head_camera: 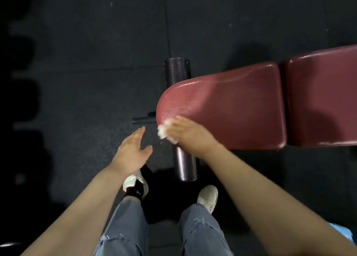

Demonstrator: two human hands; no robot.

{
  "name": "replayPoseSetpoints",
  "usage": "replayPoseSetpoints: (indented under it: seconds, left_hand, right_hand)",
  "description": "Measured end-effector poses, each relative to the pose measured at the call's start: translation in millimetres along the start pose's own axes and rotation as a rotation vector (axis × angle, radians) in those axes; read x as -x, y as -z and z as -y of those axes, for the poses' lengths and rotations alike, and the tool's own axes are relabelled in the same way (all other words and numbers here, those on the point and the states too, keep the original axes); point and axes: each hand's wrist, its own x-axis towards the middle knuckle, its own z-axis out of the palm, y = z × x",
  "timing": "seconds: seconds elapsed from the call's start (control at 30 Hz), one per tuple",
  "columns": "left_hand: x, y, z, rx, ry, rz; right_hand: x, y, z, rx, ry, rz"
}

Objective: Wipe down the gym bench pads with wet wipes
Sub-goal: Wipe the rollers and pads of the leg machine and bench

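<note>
A dark red seat pad (231, 105) of the gym bench lies to my right, its rounded end glistening wet. A second red pad (320, 97) joins it further right. My right hand (188, 133) presses a crumpled white wet wipe (163, 131) against the near rounded edge of the seat pad, fingers over the wipe. Apart from the bench, my left hand (131, 152) hovers over the floor with straight fingers and holds nothing.
A dark foam roller bar (180, 116) crosses under the seat's end, with a thin black peg (144, 120) sticking out left. Black rubber flooring (87, 62) surrounds the bench. My feet in white shoes (208, 197) stand just in front of the roller.
</note>
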Motion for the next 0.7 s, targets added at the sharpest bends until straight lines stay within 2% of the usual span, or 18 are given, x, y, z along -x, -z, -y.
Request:
replayPoseSetpoints:
  seconds: [0.07, 0.2, 0.27, 0.3, 0.33, 0.4, 0.43, 0.47, 0.5, 0.53, 0.57, 0.63, 0.7]
  left_hand:
    - [7, -5, 6, 0.011, 0.001, -0.008]
    - [15, -23, 0, 0.03, -0.044, -0.028]
    - [14, -30, -5, 0.074, -0.052, -0.051]
    - [13, -32, -7, 0.094, -0.051, -0.06]
    - [13, -33, -8, 0.107, -0.042, -0.07]
    - [13, -34, -10, 0.097, -0.015, -0.088]
    - [14, -34, -10, 0.087, -0.003, -0.094]
    - [15, -34, -9, 0.083, 0.006, -0.096]
    - [16, -34, -9, 0.084, 0.014, -0.093]
    - [17, -35, -8, 0.086, 0.019, -0.086]
    - [17, -35, -8, 0.089, 0.023, -0.082]
    - [20, -35, -8, 0.101, 0.03, -0.079]
    - [24, -37, -11, 0.118, 0.024, -0.071]
  right_hand:
    - [47, 34, -31, 0.042, -0.286, -0.191]
    - [160, 90, -94, 0.237, -0.801, -0.326]
    - [167, 84, -92, 0.246, -1.022, -0.423]
    - [151, 69, -85, 0.271, -1.061, -0.47]
    - [125, 55, -71, 0.262, -1.053, -0.524]
    - [58, 18, -24, 0.237, -0.894, -0.405]
    - [27, 1, 0, 0.167, -0.744, -0.283]
    - [4, -9, 23, 0.055, -0.565, -0.093]
    - [-7, -22, 37, 0.003, -0.335, 0.059]
    - [-5, -29, 39, 0.04, -0.125, 0.079]
    - [5, -24, 33, 0.004, -0.064, 0.028]
    - [45, -6, 1, -0.004, -0.154, -0.061]
    - [98, 21, -43, 0.083, -0.358, -0.197]
